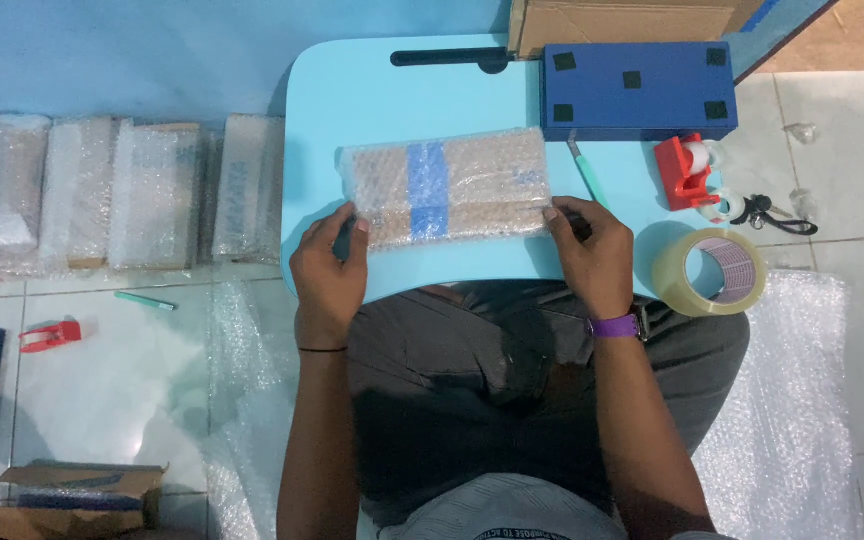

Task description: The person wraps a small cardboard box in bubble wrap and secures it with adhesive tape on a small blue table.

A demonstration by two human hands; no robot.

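Observation:
A bubble-wrapped brown box with a blue band across its middle lies on the light blue lap table. My left hand grips the package's near left corner. My right hand holds its near right corner, thumb pressed on the wrap. A purple band sits on my right wrist.
A dark blue box, a red tape dispenser and a green pen lie at the table's right. A clear tape roll rests on my knee. Several wrapped packages line the floor at left. Bubble wrap sheet covers the floor at right.

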